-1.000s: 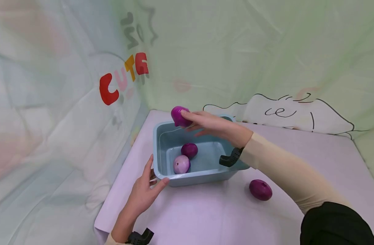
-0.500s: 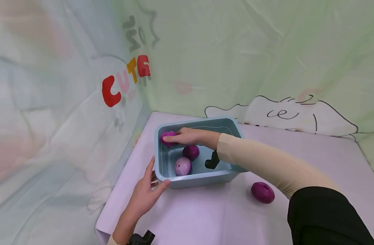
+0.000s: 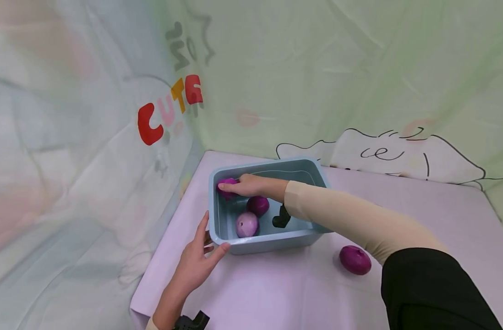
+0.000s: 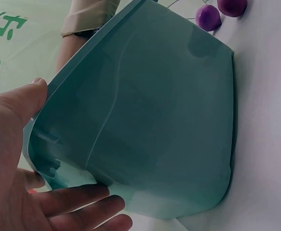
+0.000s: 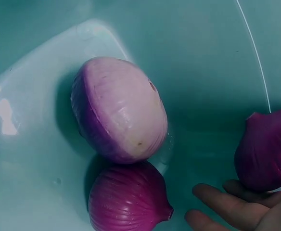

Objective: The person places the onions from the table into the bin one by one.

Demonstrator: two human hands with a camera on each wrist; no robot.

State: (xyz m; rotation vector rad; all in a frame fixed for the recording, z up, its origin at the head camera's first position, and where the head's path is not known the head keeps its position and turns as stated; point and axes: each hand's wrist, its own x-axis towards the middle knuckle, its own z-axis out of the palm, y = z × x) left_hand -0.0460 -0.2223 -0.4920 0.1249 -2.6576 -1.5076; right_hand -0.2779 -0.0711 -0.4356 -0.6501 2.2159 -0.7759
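A blue plastic bin point(image 3: 272, 240) stands on the table. My right hand point(image 3: 251, 186) reaches into its back left corner and holds a red onion point(image 5: 268, 149), low inside near the wall. Two more red onions lie together in the bin, a pale, partly peeled one point(image 3: 247, 224) and a dark purple one point(image 3: 258, 206). At the bin's front left corner, my left hand point(image 3: 197, 261) touches the outside with spread fingers. Its thumb rests at the rim in the left wrist view, the other fingers extended along the wall.
Right of the bin, a dark red onion point(image 3: 355, 260) lies on the tablecloth point(image 3: 272, 293); the left wrist view shows a second onion point(image 4: 208, 18) near it. Printed curtains point(image 3: 255, 82) hang behind and to the left.
My right hand has lowered the onion from above the bin's back rim into its back left corner. My left hand stays at the front left corner.
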